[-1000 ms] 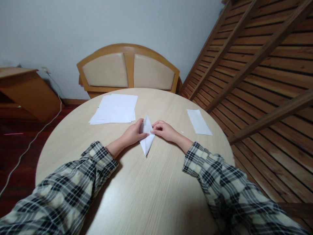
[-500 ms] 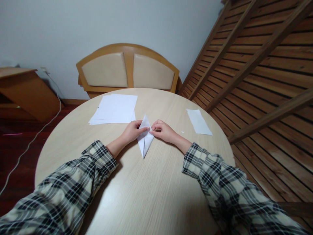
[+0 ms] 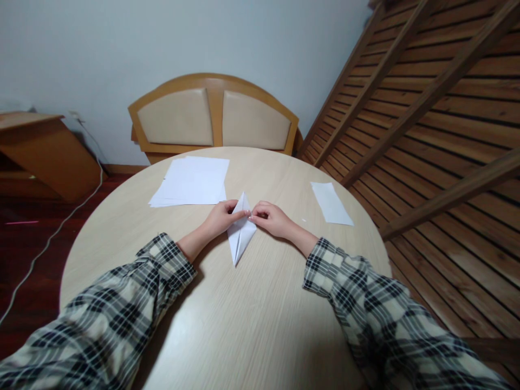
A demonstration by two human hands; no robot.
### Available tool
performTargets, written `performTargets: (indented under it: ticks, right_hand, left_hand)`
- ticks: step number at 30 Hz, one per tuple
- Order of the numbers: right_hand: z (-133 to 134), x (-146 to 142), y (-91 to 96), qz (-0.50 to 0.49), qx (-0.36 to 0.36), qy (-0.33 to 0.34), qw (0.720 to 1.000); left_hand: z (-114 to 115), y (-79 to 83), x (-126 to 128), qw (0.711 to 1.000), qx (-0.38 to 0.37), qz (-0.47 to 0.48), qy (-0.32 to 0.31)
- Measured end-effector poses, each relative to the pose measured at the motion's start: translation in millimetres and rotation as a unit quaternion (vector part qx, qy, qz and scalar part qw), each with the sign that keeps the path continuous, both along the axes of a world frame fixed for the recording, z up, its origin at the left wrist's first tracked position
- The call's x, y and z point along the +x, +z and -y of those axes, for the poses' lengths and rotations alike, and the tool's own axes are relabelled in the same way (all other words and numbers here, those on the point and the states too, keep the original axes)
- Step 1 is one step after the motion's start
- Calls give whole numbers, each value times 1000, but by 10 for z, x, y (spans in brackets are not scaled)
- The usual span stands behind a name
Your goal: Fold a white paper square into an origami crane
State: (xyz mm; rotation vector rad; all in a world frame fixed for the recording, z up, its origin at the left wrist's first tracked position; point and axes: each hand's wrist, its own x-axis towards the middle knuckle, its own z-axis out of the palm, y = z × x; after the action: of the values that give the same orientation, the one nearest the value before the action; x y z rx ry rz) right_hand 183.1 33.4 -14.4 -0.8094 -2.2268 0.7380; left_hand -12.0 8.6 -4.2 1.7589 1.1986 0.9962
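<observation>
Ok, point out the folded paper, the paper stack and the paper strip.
Folded paper [image 3: 245,232]: head view, lower half.
Paper stack [image 3: 194,181]: head view, top sheet.
Paper strip [image 3: 332,203]: head view, its middle.

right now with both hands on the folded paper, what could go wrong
The folded paper might crease crookedly, as the left hand lies partly across it. The right hand meets its right edge, so a hard tug could tear it. The left hand might nudge the nearby sheets.

Can't make out any readable text here, tbh. Zero legible labels, brands, numbers or signs. Only a tiny dark mark [image 3: 164,179] at the left edge of the stacked white sheets [image 3: 197,181], way too small to read.
</observation>
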Motion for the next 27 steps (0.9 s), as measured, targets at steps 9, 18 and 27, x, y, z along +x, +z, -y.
performTargets:
  ticks: [9, 18, 27]
  right_hand:
    - [36, -47, -27, -6, 10, -8, 1000]
    - [46, -49, 4, 10, 13, 5, 1000]
    - [67, -59, 47, 53, 2, 20, 998]
  left_hand:
    - [12, 0, 13, 1000, -10, 23, 11]
    - [7, -28, 13, 999, -16, 39, 19]
    - [-4, -27, 12, 998, 47, 26, 41]
